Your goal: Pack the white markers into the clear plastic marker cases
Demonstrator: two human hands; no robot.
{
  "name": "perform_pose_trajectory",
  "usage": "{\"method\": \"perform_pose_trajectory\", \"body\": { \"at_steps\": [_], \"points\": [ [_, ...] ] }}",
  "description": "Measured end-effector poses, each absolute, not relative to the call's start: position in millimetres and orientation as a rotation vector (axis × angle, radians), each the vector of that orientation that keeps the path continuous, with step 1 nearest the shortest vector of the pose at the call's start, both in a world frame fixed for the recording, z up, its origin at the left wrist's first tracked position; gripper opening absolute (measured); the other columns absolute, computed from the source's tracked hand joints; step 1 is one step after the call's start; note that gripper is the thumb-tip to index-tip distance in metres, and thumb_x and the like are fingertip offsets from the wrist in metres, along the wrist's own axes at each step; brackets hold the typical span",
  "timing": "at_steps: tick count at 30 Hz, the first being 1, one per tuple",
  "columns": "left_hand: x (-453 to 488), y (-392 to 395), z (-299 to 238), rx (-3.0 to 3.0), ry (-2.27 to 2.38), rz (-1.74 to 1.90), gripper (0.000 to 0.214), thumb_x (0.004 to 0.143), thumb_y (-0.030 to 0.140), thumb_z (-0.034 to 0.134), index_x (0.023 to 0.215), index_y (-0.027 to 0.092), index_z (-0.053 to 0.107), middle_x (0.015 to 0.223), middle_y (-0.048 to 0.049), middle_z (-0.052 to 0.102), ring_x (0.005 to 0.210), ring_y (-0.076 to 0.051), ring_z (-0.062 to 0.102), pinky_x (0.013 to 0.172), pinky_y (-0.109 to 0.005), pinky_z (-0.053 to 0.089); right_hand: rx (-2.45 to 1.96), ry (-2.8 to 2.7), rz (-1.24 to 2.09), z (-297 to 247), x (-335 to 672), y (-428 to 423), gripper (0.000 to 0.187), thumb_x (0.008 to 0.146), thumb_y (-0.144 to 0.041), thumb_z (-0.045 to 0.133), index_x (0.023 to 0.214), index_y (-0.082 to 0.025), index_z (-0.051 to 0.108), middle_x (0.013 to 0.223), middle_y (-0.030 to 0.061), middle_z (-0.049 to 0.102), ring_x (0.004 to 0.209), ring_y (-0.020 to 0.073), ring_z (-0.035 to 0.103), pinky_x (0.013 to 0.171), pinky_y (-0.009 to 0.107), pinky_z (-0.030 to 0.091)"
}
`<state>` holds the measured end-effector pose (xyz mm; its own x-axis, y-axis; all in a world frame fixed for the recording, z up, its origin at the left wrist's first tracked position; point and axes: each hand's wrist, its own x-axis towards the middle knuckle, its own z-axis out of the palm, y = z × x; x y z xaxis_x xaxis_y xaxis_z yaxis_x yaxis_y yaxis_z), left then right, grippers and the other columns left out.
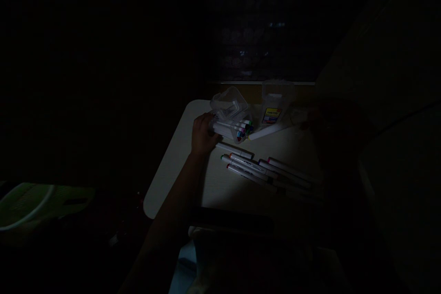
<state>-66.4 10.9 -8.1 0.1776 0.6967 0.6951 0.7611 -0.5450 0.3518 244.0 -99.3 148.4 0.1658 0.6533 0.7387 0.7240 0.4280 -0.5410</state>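
Observation:
My left hand [204, 133] is closed on the left end of a clear plastic case [229, 101], which lies tilted with its lid raised. Several markers [244, 126] with coloured ends fill it, pointing right. Deep in shadow, my right hand [319, 119] grips the far end of a white marker [267, 132] whose yellow-tipped end points at the case; its fingers show only faintly. Just below the case lies a single white marker [234, 150]. More loose white markers [251, 165] with red, orange, green, purple and pink ends are spread below, their right ends fading into shadow.
Behind the white marker stands a second clear container [274, 105] with a yellow and blue label. A pale table with rounded corners [165, 188] bears everything. A green round object with a white rim [41, 204] is low at left. Most surroundings are dark.

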Motion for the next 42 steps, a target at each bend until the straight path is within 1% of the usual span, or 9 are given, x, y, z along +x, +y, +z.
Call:
{"method": "perform_pose_trajectory", "body": {
  "at_steps": [4, 9, 12, 17, 22, 26, 30, 35, 42],
  "points": [
    [-67, 10, -8, -2.358, -1.458, -1.330, 0.066, 0.071, 0.053, 0.065, 0.127, 0.020, 0.051, 0.128, -0.0143, 0.057, 0.120, -0.033, 0.051, 0.102, -0.050, 0.042, -1.312, -1.613, -0.175, 150, 243, -97, 0.027, 0.088, -0.041, 0.057, 0.078, -0.019, 0.067, 0.078, 0.0060, 0.071, 0.069, 0.0150, 0.065, 0.069, 0.030, 0.053],
    [-66, 9, -8, -2.336, -1.419, -1.331, 0.064, 0.070, 0.045, 0.066, 0.127, 0.020, 0.051, 0.128, -0.0141, 0.058, 0.118, -0.032, 0.052, 0.100, -0.049, 0.044, -1.282, -1.595, -0.169, 148, 231, -98, 0.022, 0.089, -0.039, 0.055, 0.084, -0.021, 0.067, 0.080, 0.0047, 0.072, 0.070, 0.0160, 0.067, 0.069, 0.031, 0.054],
    [-66, 9, -8, -2.346, -1.438, -1.329, 0.063, 0.071, 0.046, 0.064, 0.128, 0.021, 0.050, 0.129, -0.0136, 0.057, 0.119, -0.032, 0.051, 0.101, -0.050, 0.043, -1.323, -1.631, -0.106, 143, 227, -96, 0.019, 0.088, -0.038, 0.056, 0.086, -0.023, 0.067, 0.079, 0.0036, 0.071, 0.074, 0.0175, 0.067, 0.073, 0.033, 0.054],
    [-66, 9, -8, -2.337, -1.429, -1.338, 0.062, 0.073, 0.047, 0.063, 0.127, 0.021, 0.050, 0.128, -0.0138, 0.057, 0.118, -0.032, 0.051, 0.100, -0.049, 0.043, -1.332, -1.712, -0.069, 133, 226, -93, 0.014, 0.087, -0.035, 0.058, 0.092, -0.023, 0.065, 0.088, 0.0043, 0.071, 0.082, 0.0185, 0.067, 0.077, 0.032, 0.052],
    [-66, 9, -7, -2.339, -1.394, -1.334, 0.062, 0.072, 0.044, 0.064, 0.128, 0.021, 0.050, 0.129, -0.0135, 0.057, 0.118, -0.031, 0.052, 0.099, -0.049, 0.043, -1.529, -1.824, 0.010, 131, 219, -85, 0.012, 0.084, -0.033, 0.060, 0.084, -0.023, 0.064, 0.080, 0.0038, 0.070, 0.074, 0.0189, 0.065, 0.072, 0.031, 0.049],
    [-66, 8, -7, -2.338, -1.381, -1.341, 0.062, 0.073, 0.043, 0.064, 0.128, 0.020, 0.050, 0.129, -0.0137, 0.057, 0.118, -0.031, 0.052, 0.100, -0.049, 0.043, -1.692, -1.905, 0.103, 124, 213, -75, 0.012, 0.084, -0.031, 0.060, 0.084, -0.020, 0.064, 0.078, 0.0053, 0.070, 0.071, 0.0181, 0.064, 0.069, 0.028, 0.045],
    [-67, 9, -7, -2.361, -1.396, -1.342, 0.062, 0.073, 0.046, 0.064, 0.129, 0.021, 0.050, 0.130, -0.0141, 0.057, 0.120, -0.032, 0.051, 0.101, -0.050, 0.042, -1.657, -1.921, 0.188, 109, 210, -67, 0.012, 0.085, -0.031, 0.059, 0.085, -0.019, 0.062, 0.077, 0.0045, 0.068, 0.068, 0.0161, 0.063, 0.063, 0.025, 0.042],
    [-67, 9, -7, -2.365, -1.427, -1.322, 0.064, 0.073, 0.050, 0.064, 0.128, 0.020, 0.050, 0.129, -0.0142, 0.057, 0.120, -0.032, 0.050, 0.102, -0.050, 0.041, -1.651, -1.900, 0.240, 100, 211, -65, 0.015, 0.082, -0.033, 0.061, 0.089, -0.020, 0.061, 0.075, 0.0024, 0.066, 0.065, 0.0145, 0.061, 0.061, 0.024, 0.041],
    [-67, 8, -7, -2.347, -1.430, -1.314, 0.065, 0.074, 0.053, 0.064, 0.129, 0.023, 0.050, 0.130, -0.0132, 0.057, 0.120, -0.032, 0.051, 0.102, -0.050, 0.042, -1.652, -1.930, 0.258, 109, 212, -67, 0.014, 0.085, -0.033, 0.056, 0.081, -0.020, 0.061, 0.071, 0.0023, 0.066, 0.064, 0.0145, 0.060, 0.061, 0.024, 0.040]
  ]
}}
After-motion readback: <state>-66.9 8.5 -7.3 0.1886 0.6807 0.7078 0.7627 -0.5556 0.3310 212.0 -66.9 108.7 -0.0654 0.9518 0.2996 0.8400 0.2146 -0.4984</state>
